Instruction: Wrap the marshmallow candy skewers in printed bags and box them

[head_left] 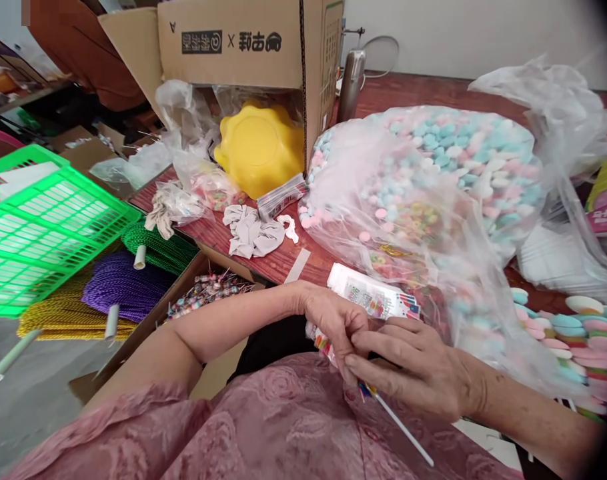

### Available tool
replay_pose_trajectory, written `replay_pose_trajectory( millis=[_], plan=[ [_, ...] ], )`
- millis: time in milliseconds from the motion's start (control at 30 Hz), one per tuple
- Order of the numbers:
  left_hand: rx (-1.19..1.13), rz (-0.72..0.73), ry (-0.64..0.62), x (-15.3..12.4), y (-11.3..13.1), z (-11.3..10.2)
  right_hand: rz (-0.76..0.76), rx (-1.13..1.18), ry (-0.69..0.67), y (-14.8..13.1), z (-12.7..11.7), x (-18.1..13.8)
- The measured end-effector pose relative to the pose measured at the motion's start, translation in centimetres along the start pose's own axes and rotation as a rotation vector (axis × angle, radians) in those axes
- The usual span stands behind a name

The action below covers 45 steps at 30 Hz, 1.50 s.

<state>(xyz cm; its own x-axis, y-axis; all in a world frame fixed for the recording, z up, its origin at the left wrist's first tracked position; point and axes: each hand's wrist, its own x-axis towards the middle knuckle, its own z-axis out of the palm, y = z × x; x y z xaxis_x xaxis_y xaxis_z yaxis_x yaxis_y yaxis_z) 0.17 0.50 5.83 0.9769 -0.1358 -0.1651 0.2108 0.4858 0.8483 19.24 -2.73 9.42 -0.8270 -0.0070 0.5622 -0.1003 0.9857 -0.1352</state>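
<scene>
My left hand (333, 323) and my right hand (413, 367) meet over my lap, at the front edge of the wooden table (288, 257). Both are closed around a small colourful candy on a white stick (401, 427), which pokes out below the right hand toward my pink clothing. A stack of printed clear wrappers (371, 297) lies on the table just above my hands, touching the left hand's fingers. A big clear bag of pink and blue candy discs (433, 167) fills the table behind them.
A cardboard box (243, 43) with a yellow bowl (256, 150) stands at the back. A green plastic basket (43, 220) sits on the left above spools of green, purple and yellow cord. Finished lollipops (208, 293) lie in a box. Loose candy discs (578, 340) pile up on the right.
</scene>
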Motion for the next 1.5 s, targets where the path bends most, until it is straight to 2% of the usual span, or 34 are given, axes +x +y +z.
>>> replay_pose_trajectory(
  millis=[100, 300, 467, 667, 767, 933, 1133, 1233, 1333, 1500],
  plan=[
    [-0.005, -0.034, -0.037, 0.4, -0.2, 0.0, -0.071, 0.029, 0.01, 0.0, 0.3, -0.1],
    [-0.03, -0.044, -0.034, 0.4, -0.2, 0.3, -0.092, 0.02, 0.119, 0.0, 1.8, -0.4],
    [-0.009, -0.036, -0.059, 0.2, 0.0, 0.4, -0.037, 0.005, 0.247, -0.5, 3.0, -0.2],
    [0.039, 0.013, -0.022, 0.3, -0.6, 0.2, -0.035, 0.076, 0.14, -0.7, 2.1, 0.8],
    [-0.009, -0.008, -0.069, 0.5, -1.0, -0.1, 0.016, 0.127, 0.133, -0.7, 2.1, 0.8],
    [-0.036, -0.066, -0.135, 0.6, -1.2, -0.5, -0.023, 0.191, -0.003, -0.6, 2.3, 0.8],
    [0.03, -0.058, -0.109, 0.8, -0.7, 0.1, -0.023, 0.213, 0.07, -0.9, 2.7, 1.2],
    [0.02, -0.063, -0.145, 0.8, -0.3, 0.1, -0.064, 0.18, 0.095, -1.0, 2.8, 1.4],
    [-0.003, -0.079, -0.192, 0.7, 0.0, -0.2, -0.071, 0.159, 0.047, -1.0, 2.7, 1.3],
    [0.012, -0.087, -0.179, 0.7, -0.1, -0.8, -0.038, 0.148, -0.017, -1.0, 2.6, 0.8]
  ],
)
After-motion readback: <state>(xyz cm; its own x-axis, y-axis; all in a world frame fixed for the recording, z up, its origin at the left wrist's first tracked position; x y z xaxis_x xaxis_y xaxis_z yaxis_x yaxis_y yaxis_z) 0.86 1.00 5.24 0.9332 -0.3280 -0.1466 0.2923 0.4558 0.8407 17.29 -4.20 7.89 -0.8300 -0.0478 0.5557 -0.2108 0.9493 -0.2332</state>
